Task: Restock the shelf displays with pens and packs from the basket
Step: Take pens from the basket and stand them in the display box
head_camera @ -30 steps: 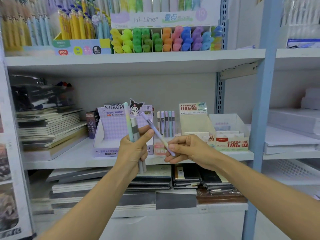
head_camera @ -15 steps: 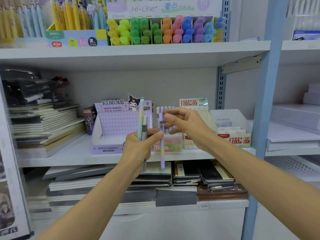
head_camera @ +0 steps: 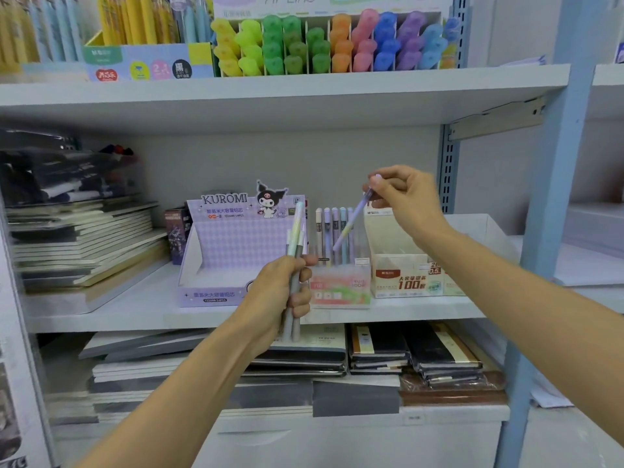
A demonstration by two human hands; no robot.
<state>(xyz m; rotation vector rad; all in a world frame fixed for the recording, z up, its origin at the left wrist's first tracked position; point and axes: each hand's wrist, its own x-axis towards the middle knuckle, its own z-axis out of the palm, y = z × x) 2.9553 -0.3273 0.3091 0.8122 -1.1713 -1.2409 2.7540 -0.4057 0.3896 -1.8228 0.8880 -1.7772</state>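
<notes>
My left forearm comes up from the lower left. My left hand [head_camera: 280, 292] is a fist closed round a bundle [head_camera: 294, 244] of pastel pens. The bundle stands almost upright: the capped tops rise above my knuckles and the grey ends poke out below my palm. My curled fingers show on the right side of the bundle. The fist hangs in front of the right front corner of the Kuromi box [head_camera: 229, 251], just left of the rack [head_camera: 339, 288].

My right forearm reaches in from the lower right and climbs toward the middle, with the wrist bent over. My right hand [head_camera: 408, 201] is raised above the lead box [head_camera: 401, 275], knuckles up. Thumb and fingertips pinch the top end of a single lilac pen [head_camera: 351, 224], and the other fingers are tucked in. The pen slants down and to the left. Its lower tip lies over the row [head_camera: 332, 231] of pens standing in the rack, but I cannot tell whether it touches them. My two hands are apart, the right one higher than the left.

The rack sits on the middle shelf [head_camera: 135, 312] between the Kuromi box and the lead box. Highlighters [head_camera: 337, 45] fill a display on the shelf above. Notebooks [head_camera: 84, 238] are stacked at the left, and more lie on the shelf below. A pale blue post [head_camera: 553, 197] stands at the right.
</notes>
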